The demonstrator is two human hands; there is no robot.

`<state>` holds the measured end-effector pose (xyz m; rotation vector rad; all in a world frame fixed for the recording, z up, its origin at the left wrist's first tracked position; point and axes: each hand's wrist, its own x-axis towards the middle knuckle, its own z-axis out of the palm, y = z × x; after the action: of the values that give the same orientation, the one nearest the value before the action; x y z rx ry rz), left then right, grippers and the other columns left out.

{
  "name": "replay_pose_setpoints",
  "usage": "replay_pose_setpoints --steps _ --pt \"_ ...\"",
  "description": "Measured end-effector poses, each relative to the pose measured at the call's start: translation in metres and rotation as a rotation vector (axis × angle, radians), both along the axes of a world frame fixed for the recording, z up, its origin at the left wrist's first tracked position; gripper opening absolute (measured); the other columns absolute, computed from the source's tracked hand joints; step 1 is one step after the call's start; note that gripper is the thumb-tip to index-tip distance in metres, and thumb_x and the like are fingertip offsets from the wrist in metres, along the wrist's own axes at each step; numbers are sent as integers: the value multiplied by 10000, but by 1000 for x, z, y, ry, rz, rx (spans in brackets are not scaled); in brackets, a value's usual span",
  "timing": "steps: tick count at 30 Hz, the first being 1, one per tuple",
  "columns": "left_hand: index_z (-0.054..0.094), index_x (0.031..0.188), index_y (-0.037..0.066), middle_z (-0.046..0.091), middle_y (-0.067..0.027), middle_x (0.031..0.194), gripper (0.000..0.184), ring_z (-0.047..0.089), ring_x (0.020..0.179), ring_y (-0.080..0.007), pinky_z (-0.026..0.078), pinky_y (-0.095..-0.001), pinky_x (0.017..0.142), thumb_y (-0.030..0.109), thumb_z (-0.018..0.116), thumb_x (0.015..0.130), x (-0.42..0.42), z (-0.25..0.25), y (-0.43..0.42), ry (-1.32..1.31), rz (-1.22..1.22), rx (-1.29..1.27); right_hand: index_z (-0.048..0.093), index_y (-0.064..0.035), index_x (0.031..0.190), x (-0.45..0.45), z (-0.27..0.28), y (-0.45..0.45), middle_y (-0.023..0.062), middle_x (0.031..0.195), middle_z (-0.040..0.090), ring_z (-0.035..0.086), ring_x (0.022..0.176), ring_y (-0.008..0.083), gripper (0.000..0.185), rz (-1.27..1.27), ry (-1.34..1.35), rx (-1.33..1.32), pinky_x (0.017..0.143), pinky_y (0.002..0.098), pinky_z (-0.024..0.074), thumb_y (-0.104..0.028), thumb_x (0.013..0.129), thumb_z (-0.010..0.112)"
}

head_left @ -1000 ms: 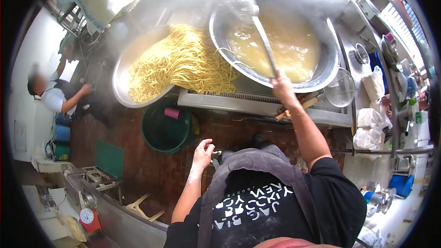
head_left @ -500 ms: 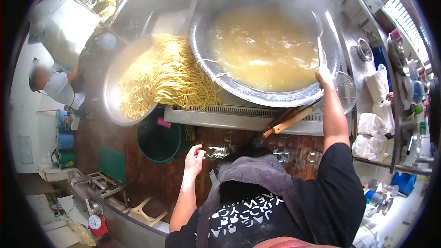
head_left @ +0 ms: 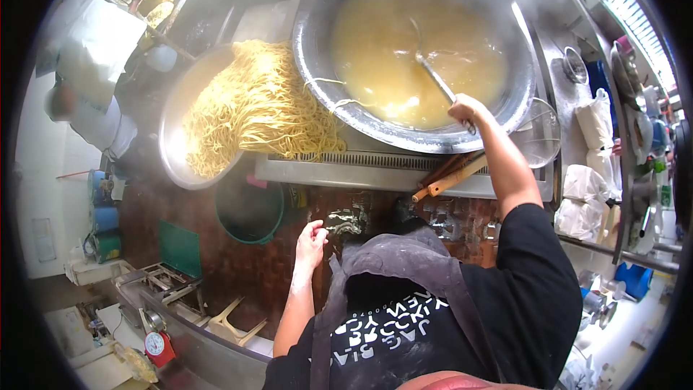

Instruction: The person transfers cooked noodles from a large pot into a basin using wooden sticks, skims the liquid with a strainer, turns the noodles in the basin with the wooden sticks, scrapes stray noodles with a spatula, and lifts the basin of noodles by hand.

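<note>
– where's the ladle (head_left: 438, 81)?
– in the right hand (head_left: 466, 109), gripped by the handle, its head down in the liquid (head_left: 382, 36), inside the steaming pot (head_left: 426, 142)!
– and the left hand (head_left: 310, 244)?
– free, fingers loosely curled! noodles (head_left: 253, 101) heap out of the bowl (head_left: 173, 133), just beside the pot!

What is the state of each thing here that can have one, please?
Right hand: closed around the ladle's handle
Left hand: fingers loosely curled, nothing visible held
Ladle: head end dipped in the liquid
Large pot: uncovered
Liquid: cloudy, yellowish, steaming
Noodles: heaped, some spilling past the bowl's edge
Metal bowl: uncovered, holding noodles
Green bin: open-topped
</note>
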<state>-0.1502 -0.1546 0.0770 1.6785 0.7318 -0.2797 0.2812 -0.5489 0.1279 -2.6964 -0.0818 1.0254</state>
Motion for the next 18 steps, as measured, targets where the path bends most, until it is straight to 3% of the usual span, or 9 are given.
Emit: replay_pose_setpoints --steps 1,6,8,12,13,18 --pt "561 1258 11 677 -65 945 344 621 721 -102 518 -248 672 113 628 936 -1 -18 8 -49 2 -28 642 14 727 -21 -8 1 100 585 612 595 488 210 164 -79 4 96 468 367 500 -113 794 563" --pt "579 1252 7 680 -77 955 342 641 782 -126 535 -268 728 142 619 941 15 8 23 -73 -83 10 621 -36 710 -138 -37 24 22 572 553 535 495 126 188 -429 168 576 424 314 423 -195 799 672" --pt "582 1249 7 681 -77 958 339 642 783 -126 537 -270 729 146 619 942 12 9 30 -85 -99 5 584 -63 771 -173 -48 38 -11 607 503 474 486 89 145 -439 203 734 436 264 411 -141 843 682" --pt "574 1244 14 682 -66 966 325 630 749 -104 533 -258 695 135 620 945 0 6 44 -125 -153 20 482 -95 845 -240 25 100 -18 621 454 446 456 85 158 -544 242 941 396 259 393 -93 863 639" --pt "575 1243 13 683 -66 967 324 630 749 -103 532 -258 694 134 619 946 -5 7 47 -128 -167 32 516 -74 772 -249 29 110 -4 572 468 466 443 102 146 -529 219 1053 384 287 406 -124 857 624" --pt "593 1231 15 687 -73 953 315 648 777 -125 542 -274 719 143 623 945 -20 14 58 -145 -160 7 529 -12 885 -290 81 197 42 595 522 522 462 134 175 -296 160 977 429 316 446 -151 872 636"
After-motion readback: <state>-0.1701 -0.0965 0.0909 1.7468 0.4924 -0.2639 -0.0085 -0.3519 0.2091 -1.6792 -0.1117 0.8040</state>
